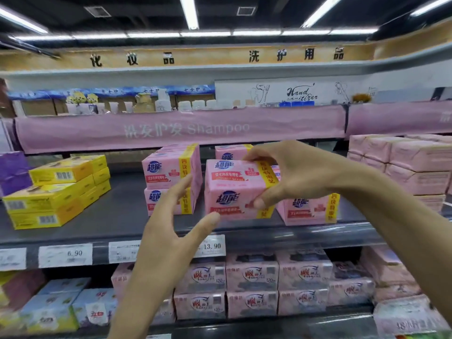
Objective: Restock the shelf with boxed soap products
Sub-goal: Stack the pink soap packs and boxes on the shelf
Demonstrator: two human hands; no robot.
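Up close, the right hand's fingers (249, 156) curl over the top rear edge of a pink soap pack (232, 189), while the thumb presses its lower front face near the yellow band. The right hand (293, 174) thus grips the pack by its right end. The left hand (168, 221) is spread wide, fingers straight and holding nothing. Its thumb tip lies at the pack's lower left corner; whether they touch I cannot tell.

The pack's long axis runs left to right, along the shelf (117, 216) edge. Its printed front faces the camera and it tilts back a little, so the top face shows too; the yellow band is at the right end. It sits over the front of the shelf, between a stack of two matching packs (168, 179) on the left and a single matching pack (308, 209) on the right. Whether its base rests on the shelf is unclear.

Farther left stand yellow boxes (56, 192). A price tag (212, 245) reading 13.90 hangs below.
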